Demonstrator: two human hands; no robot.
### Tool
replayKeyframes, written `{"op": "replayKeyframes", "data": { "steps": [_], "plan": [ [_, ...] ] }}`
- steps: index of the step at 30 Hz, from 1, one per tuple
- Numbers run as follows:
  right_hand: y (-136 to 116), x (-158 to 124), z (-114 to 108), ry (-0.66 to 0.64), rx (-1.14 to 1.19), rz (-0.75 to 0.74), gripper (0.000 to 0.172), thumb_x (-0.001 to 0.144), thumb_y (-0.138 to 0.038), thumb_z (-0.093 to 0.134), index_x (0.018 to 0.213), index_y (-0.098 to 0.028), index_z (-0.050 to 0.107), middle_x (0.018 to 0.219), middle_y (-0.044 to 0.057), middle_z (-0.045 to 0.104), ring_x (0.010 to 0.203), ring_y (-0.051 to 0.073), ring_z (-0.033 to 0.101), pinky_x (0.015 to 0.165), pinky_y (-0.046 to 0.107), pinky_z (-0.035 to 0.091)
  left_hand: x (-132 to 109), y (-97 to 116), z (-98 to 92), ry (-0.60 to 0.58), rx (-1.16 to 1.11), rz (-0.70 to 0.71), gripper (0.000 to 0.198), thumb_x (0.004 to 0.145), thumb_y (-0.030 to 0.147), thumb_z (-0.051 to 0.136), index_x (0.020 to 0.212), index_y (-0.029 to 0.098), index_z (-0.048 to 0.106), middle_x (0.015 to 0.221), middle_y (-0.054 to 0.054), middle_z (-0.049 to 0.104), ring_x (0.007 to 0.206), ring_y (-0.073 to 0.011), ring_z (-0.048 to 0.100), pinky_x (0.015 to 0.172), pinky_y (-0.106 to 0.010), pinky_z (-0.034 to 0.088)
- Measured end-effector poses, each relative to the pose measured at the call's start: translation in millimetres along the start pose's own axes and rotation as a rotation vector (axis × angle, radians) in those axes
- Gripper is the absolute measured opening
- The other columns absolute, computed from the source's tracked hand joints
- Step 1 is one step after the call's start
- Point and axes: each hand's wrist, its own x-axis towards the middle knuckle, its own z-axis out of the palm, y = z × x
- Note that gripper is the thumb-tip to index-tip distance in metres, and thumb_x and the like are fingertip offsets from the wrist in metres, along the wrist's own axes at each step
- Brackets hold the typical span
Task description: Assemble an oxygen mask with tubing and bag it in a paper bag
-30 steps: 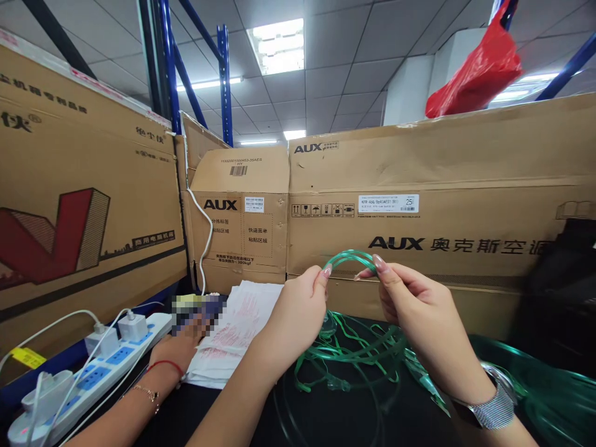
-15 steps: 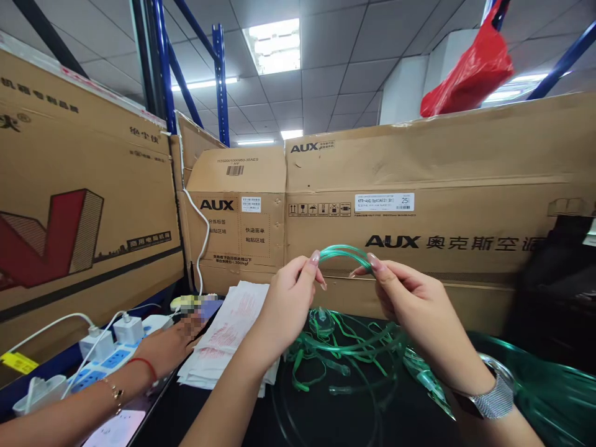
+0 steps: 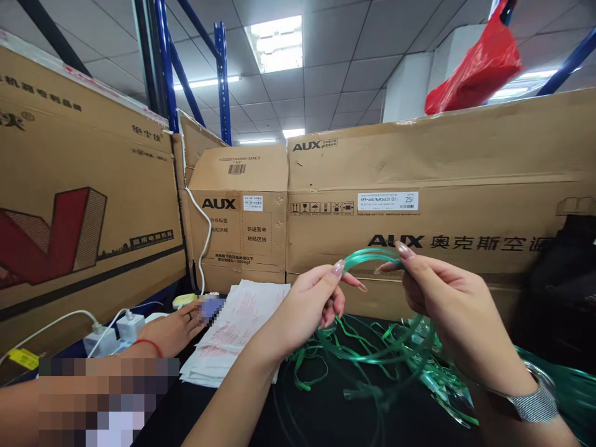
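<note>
The person's left forearm (image 3: 239, 385) enters from the lower edge and rises obliquely to the right, and it is bare. At its end, the left hand (image 3: 314, 295) is closed in a pinch, with the thumb (image 3: 326, 279) on the upper side, one finger (image 3: 354, 281) stretched out toward the right, and the other visible fingers curled inward. The right forearm (image 3: 500, 360) comes from the lower right corner and leans to the left. The right hand (image 3: 440, 285) also pinches, its thumb (image 3: 414, 257) uppermost. Both hands are raised at nearly equal height, facing each other, near but not touching.
</note>
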Motion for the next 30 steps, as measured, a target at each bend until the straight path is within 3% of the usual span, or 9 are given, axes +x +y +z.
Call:
{"op": "replayKeyframes", "data": {
  "steps": [4,8,30],
  "plan": [
    [4,2,0,-0.061,-0.159,-0.023,0.046,0.072,-0.06,0.054,0.072,-0.016,0.067,0.044,-0.007,0.027,0.04,0.008,0.024,0.035,0.02,0.019,2,-4,2.0,0.03,-0.031,-0.011,0.037,0.086,0.046,0.037,0.08,0.016,0.058,0.043,0.008,0.035,0.035,-0.0043,0.022,0.034,-0.017,0.016],
    [8,5,0,-0.062,-0.251,-0.065,0.048,0.074,-0.061,0.05,0.074,-0.016,0.067,0.045,-0.006,0.028,0.04,0.008,0.025,0.036,0.021,0.02,5,-12,5.5,0.031,-0.002,-0.023,0.038,0.086,0.046,0.036,0.073,0.016,0.055,0.04,0.008,0.034,0.034,-0.005,0.024,0.034,-0.018,0.019],
    [6,1,3,-0.048,-0.299,-0.157,0.042,0.078,-0.055,0.048,0.072,-0.018,0.065,0.046,-0.005,0.032,0.039,0.009,0.028,0.035,0.021,0.024,6,-15,9.4,0.023,0.167,-0.047,0.039,0.084,0.051,0.035,0.075,0.017,0.051,0.041,0.009,0.036,0.036,-0.0065,0.03,0.038,-0.018,0.024]
  ]
}}
